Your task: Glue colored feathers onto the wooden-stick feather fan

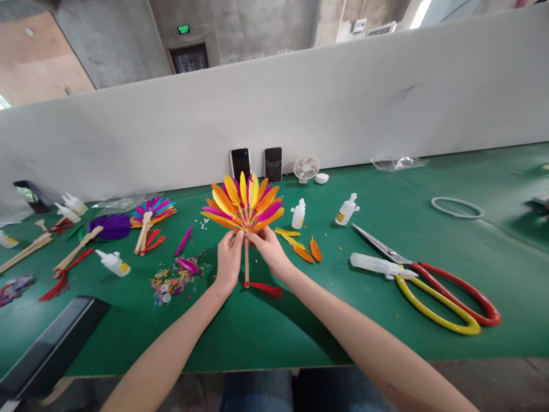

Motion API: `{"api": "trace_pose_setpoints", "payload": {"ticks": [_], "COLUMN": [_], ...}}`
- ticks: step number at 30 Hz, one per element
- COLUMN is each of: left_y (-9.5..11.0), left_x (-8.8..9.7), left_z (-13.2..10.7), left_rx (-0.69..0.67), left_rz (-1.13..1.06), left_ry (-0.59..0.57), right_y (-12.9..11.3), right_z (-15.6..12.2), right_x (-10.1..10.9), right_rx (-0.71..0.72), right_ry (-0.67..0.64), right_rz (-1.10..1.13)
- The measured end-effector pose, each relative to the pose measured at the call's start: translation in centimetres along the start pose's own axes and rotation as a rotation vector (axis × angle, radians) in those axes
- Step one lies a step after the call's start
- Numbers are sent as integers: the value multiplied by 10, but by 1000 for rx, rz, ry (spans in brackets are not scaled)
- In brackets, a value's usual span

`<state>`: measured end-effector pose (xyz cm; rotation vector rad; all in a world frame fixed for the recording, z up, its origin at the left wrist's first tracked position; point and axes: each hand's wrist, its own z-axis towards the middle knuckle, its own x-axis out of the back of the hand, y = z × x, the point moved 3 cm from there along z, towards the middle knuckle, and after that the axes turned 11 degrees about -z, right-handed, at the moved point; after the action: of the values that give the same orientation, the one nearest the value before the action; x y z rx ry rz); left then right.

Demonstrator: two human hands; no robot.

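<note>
A feather fan point(244, 203) in orange, yellow and magenta stands spread out between my hands, above the green table. Its wooden handle point(246, 260) points down toward me and ends in a red tassel point(268, 289). My left hand point(229, 257) pinches the fan's base from the left side, thumb on the near face. From the right, my right hand point(270, 249) grips the same base, its thumb close to the other one. The fingers behind the fan are partly hidden. Loose yellow and orange feathers point(302, 252) lie just right of my right hand.
Large scissors point(446, 297) with red and yellow handles lie at right, touching a glue bottle point(380, 264). More glue bottles point(299, 214) stand behind. Feather scraps point(175, 280) and finished-looking fans point(152, 220) lie left. Two phones point(273, 165) and a small fan point(306, 168) stand by the white partition point(274, 109).
</note>
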<state>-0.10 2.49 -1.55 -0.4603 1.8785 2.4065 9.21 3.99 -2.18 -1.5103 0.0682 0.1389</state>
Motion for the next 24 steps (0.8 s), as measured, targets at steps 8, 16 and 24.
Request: {"api": "trace_pose_setpoints", "payload": {"ticks": [8,16,24], "left_y": [3,0,-3], "left_x": [0,-2,-2], "left_z": [-2,-4,-4], "left_rx": [-22,12,20], "left_rz": [54,-49,-67], "left_ry": [15,-4,-6], "right_y": [0,5,5], "right_z": [-2,-2,-3], "right_x": [-1,-2,-2], "right_rx": [-8,-4,0], "right_ry": [14,39,71], "right_rz": [-2,-18,-43]}}
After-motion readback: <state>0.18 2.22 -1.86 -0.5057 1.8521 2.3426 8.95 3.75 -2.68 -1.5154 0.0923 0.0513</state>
